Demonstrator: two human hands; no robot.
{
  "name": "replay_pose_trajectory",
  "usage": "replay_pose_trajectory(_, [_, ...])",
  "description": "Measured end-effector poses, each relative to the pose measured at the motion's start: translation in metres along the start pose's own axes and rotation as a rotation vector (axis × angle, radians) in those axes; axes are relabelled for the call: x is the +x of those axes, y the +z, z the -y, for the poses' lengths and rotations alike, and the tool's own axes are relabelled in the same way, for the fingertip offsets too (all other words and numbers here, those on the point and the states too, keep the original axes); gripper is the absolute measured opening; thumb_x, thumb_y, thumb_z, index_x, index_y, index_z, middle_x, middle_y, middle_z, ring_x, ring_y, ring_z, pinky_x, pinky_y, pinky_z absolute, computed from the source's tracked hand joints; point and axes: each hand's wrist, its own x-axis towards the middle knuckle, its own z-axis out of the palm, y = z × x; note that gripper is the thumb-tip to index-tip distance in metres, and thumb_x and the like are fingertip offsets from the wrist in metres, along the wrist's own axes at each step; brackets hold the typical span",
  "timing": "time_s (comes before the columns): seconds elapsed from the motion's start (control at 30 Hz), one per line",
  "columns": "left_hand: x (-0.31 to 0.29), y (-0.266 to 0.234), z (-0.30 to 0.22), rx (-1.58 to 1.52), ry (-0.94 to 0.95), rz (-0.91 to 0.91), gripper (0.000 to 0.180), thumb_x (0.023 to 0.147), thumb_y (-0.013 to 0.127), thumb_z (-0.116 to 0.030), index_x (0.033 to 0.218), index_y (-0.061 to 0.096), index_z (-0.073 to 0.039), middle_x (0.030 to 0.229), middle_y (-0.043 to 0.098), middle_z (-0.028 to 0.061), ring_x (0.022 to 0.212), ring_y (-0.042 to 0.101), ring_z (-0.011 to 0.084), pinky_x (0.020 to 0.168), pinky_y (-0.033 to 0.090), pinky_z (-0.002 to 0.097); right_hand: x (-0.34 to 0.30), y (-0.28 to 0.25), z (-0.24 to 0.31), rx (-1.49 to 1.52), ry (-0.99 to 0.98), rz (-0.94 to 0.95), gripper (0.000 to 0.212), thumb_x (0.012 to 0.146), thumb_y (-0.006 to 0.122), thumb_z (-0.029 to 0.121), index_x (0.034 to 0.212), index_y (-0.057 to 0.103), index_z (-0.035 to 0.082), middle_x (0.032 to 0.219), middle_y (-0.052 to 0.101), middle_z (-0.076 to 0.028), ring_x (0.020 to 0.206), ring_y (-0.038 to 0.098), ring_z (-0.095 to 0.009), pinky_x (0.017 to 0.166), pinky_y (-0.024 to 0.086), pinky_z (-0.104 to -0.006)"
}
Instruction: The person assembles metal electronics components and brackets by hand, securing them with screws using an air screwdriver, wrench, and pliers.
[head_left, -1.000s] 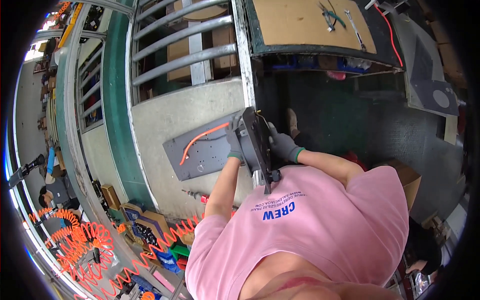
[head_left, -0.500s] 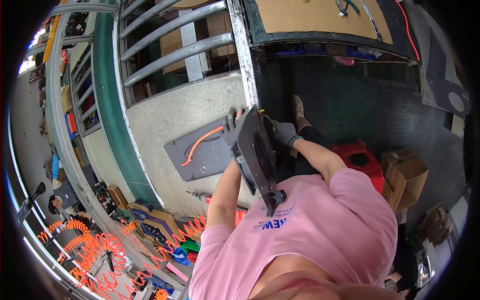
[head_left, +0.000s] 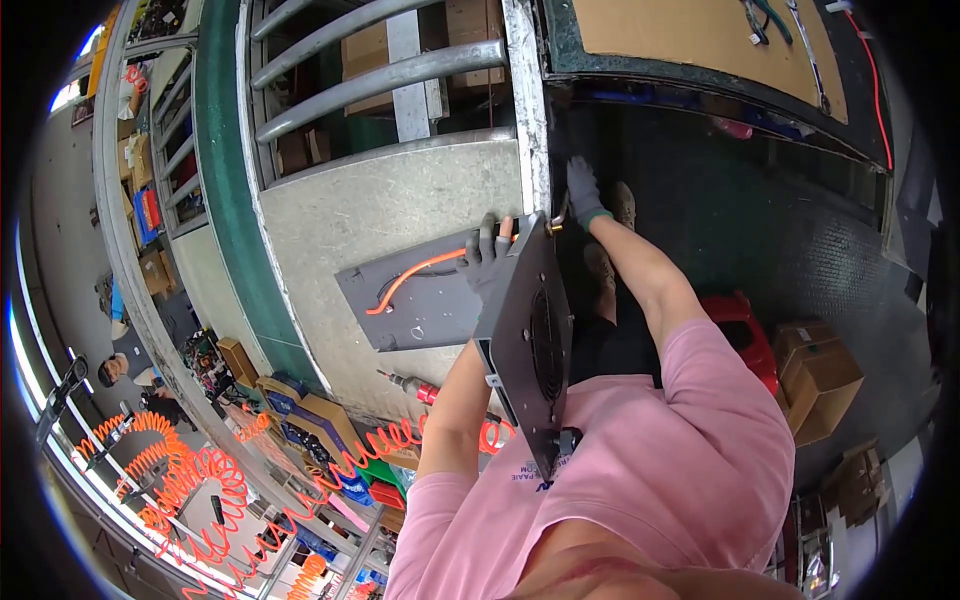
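Observation:
A black metal panel point(head_left: 522, 330) with a round fan grille stands tilted upright against my body at the bench edge. My left hand point(head_left: 485, 260), in a grey glove with a bare fingertip, holds it from behind near the top corner; the thumb is hidden. Beneath those fingers an orange hose point(head_left: 418, 268) runs toward the corner, over a flat grey plate point(head_left: 400, 325). A small brass fitting point(head_left: 558, 228) sticks out at that corner. My gloved right hand point(head_left: 584, 190) is closed on a slim metal tool point(head_left: 563, 208), apparently a wrench, set by the fitting.
A red power screwdriver point(head_left: 415, 388) lies on the metal bench point(head_left: 400, 205) beside coiled orange air hoses point(head_left: 385, 440). Metal rollers point(head_left: 380, 90) continue beyond. A cardboard-topped table point(head_left: 680, 40) holds pliers point(head_left: 765, 22). At right are a red object point(head_left: 728, 335) and cardboard boxes point(head_left: 815, 375).
My right hand has swung away from my body, forward past the fitting, turning the metal tool with it. My left hand stays at the panel's top corner.

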Motion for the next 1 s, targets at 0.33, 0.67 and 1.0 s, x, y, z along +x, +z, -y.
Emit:
replay_pose_trajectory(0.33, [-0.008,-0.011,0.007,-0.192,-0.002,0.046,0.041,0.08,0.054,-0.032,0.117,0.053,-0.017,0.12,0.05,0.0049,0.107,0.048,0.0276,0.087,0.036,0.0453,-0.1,-0.14,-0.032,0.601,0.125,-0.198,0.043,0.08,0.057,0.017,0.122,0.045,0.017,0.092,0.06,-0.02,0.084,0.058,-0.04,0.072,0.046,-0.049])
replay_pose_trajectory(0.67, [-0.074,-0.002,0.003,-0.374,0.064,-0.12,0.039,0.08,0.054,-0.032,0.116,0.053,-0.016,0.119,0.051,0.0059,0.106,0.048,0.0282,0.087,0.037,0.0444,0.075,-0.32,-0.058,0.007,0.09,-0.322,0.026,0.079,0.057,0.026,0.1,0.055,0.011,0.097,0.056,-0.013,0.092,0.057,-0.031,0.073,0.049,-0.0433])
replay_pose_trajectory(1.0, [-0.057,0.034,-0.004,-0.592,-0.025,-0.061,0.038,0.08,0.054,-0.031,0.114,0.054,-0.015,0.117,0.052,0.0069,0.106,0.048,0.0288,0.087,0.037,0.0436,-0.037,-0.263,0.03,0.548,-0.129,0.117,0.044,0.084,0.048,0.045,0.102,0.055,0.005,0.093,0.06,-0.023,0.086,0.059,-0.039,0.077,0.046,-0.0462])
